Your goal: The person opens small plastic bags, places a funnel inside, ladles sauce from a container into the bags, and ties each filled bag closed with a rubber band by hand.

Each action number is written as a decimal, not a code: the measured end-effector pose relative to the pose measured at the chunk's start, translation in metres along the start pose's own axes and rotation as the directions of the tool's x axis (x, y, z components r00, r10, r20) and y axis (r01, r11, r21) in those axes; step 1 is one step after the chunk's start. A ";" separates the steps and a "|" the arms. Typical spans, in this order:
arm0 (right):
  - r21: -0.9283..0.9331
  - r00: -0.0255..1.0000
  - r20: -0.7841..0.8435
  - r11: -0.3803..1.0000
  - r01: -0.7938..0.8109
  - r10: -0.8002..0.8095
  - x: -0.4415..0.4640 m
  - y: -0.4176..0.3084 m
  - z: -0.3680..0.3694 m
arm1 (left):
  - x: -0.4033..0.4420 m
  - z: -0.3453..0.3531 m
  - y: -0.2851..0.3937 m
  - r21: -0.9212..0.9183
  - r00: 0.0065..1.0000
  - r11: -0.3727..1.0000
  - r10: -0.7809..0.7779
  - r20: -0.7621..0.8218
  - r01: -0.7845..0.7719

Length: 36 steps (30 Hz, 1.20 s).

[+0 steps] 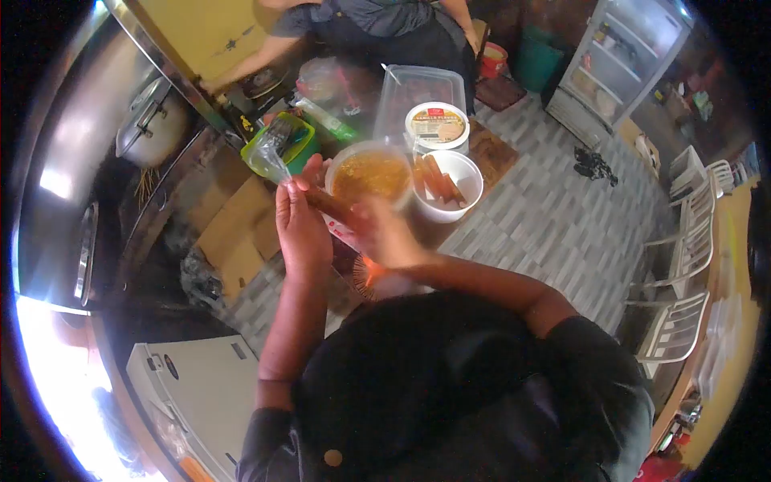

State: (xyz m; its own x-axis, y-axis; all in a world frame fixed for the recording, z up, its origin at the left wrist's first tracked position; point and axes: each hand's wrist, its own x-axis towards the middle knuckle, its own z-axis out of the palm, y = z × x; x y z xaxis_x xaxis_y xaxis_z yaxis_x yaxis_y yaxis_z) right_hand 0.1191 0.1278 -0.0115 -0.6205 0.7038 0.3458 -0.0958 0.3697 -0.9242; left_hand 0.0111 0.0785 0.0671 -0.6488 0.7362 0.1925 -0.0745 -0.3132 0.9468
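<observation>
My left hand [303, 237] pinches a slim, clear plastic tube bag [328, 204] near its upper end. Brown contents fill the bag's lower part, and loose clear plastic sticks up past the fingertips. Closed around the lower end, my right hand [392, 234] is smeared by motion. Just beyond both hands is a round tub [371, 173] of yellow-brown liquid. To its right, a white tub [471, 175] holds several brown-filled tubes [438, 178] like the one in my hands.
A lidded, labelled tub [437, 124] stands behind the white one, near a clear plastic box [418, 84]. At left are a green basin [301, 145] and a pot [152, 124]. Another person [377, 36] works across the table. White chairs [683, 241] line the right.
</observation>
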 end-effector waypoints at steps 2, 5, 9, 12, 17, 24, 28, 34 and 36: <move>0.172 0.986 0.001 0.971 -0.165 0.168 0.000 -0.006 -0.003 | -0.001 -0.004 0.001 0.099 0.994 0.989 0.103 0.040 -0.106; -0.073 0.992 -0.051 0.990 -0.123 0.119 0.000 -0.008 -0.016 | 0.000 -0.014 -0.001 0.258 0.972 0.941 0.190 0.141 -0.221; 0.477 0.964 0.174 0.839 -0.260 0.200 -0.001 -0.004 -0.022 | 0.003 -0.032 -0.012 0.003 0.978 0.996 0.084 0.193 -0.087; 0.476 0.916 0.402 0.853 -0.211 0.002 -0.004 -0.002 -0.031 | 0.007 -0.036 -0.008 -0.396 0.964 0.902 -0.073 0.257 0.174; 0.390 0.810 0.573 0.910 -0.138 -0.122 -0.011 0.002 -0.026 | 0.007 -0.037 -0.015 -0.474 0.974 0.864 -0.070 0.214 0.167; 0.537 0.938 0.292 0.780 -0.321 0.185 -0.019 0.002 -0.014 | 0.003 -0.034 -0.016 -0.070 0.996 0.993 0.091 -0.004 -0.091; 0.349 0.913 0.408 0.923 -0.161 0.005 -0.023 0.014 -0.025 | 0.003 -0.041 -0.023 -0.236 0.997 0.971 -0.029 0.073 0.045; 0.484 0.730 0.618 0.590 -0.646 0.293 -0.018 -0.017 -0.029 | 0.000 -0.039 -0.028 -0.464 0.988 0.880 -0.035 0.151 0.102; 0.495 0.893 0.353 0.754 -0.433 0.280 -0.021 -0.015 -0.016 | -0.003 -0.035 -0.029 -0.173 0.995 0.981 0.098 0.027 -0.092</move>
State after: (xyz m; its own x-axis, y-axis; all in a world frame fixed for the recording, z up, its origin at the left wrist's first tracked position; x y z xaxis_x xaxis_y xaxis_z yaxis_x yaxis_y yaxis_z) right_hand 0.1463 0.1173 -0.0022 -0.8558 0.5173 -0.0075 -0.1888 -0.3258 -0.9264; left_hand -0.0116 0.0644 0.0299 -0.6324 0.7179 0.2911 -0.1449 -0.4787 0.8659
